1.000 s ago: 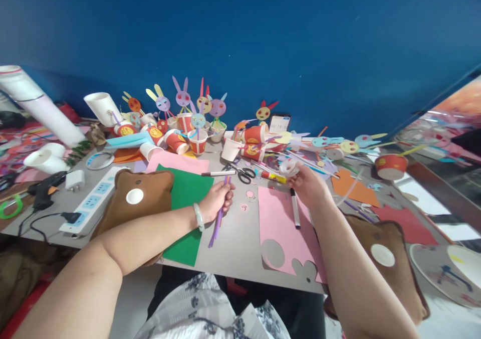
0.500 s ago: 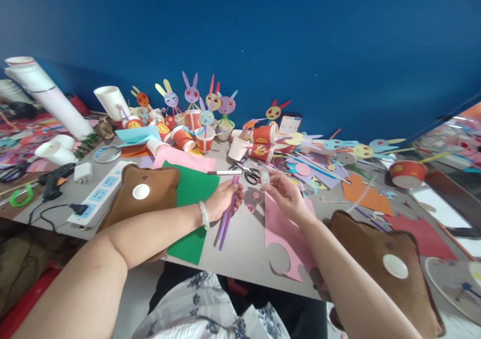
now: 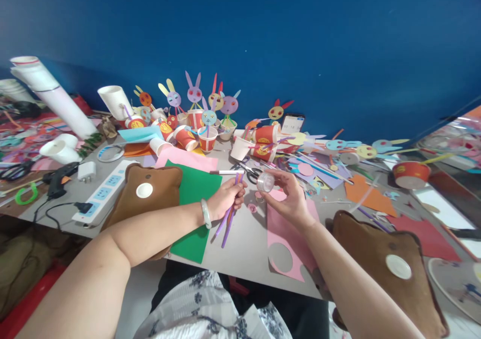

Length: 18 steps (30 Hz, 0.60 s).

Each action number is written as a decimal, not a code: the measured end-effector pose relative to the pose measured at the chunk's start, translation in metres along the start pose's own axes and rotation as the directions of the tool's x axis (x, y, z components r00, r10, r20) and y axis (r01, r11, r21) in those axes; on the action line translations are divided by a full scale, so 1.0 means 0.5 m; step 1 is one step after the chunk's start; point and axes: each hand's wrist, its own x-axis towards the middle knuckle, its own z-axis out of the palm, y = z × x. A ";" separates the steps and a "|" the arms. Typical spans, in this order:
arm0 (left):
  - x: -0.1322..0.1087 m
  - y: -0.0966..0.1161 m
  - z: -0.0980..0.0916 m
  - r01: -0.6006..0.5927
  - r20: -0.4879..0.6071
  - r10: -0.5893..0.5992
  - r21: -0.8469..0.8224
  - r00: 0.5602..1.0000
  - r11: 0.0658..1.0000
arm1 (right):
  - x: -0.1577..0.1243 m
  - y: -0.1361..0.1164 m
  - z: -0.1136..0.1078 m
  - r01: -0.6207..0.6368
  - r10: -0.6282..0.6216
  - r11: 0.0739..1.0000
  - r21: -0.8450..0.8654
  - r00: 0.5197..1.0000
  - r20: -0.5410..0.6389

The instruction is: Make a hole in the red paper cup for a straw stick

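Straws (image 3: 227,224) slant away from the body in the left hand (image 3: 224,197), while the right hand (image 3: 291,201) grips a tape roll (image 3: 266,182).

Grey counter (image 3: 248,238) heavily cluttered. Green sheet (image 3: 195,188) lies against a brown cushion (image 3: 161,183) bearing a white disc; a second brown cushion (image 3: 376,248) sits at the right edge. Pink sheet (image 3: 285,243) shows round cut-outs. White power strip (image 3: 103,193) has one black plug inserted, with a black glue gun (image 3: 60,176) just beyond it. Scissors (image 3: 250,171) and marker (image 3: 223,172) lie near centre. Paper bunny figures (image 3: 208,128) stand in red cups along the blue wall (image 3: 263,38), with a phone (image 3: 292,123) propped among them.
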 end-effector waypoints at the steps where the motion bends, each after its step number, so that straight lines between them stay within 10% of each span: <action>1: 0.000 -0.001 0.000 0.000 0.003 0.000 -0.006 1.000 1.000 | 0.000 -0.003 -0.001 0.022 -0.022 0.999 -0.031 1.000 -0.001; 18: -0.005 0.014 -0.002 0.079 0.043 -0.077 -0.031 0.996 0.996 | -0.010 -0.011 -0.005 0.225 -0.220 0.973 -0.048 0.971 0.092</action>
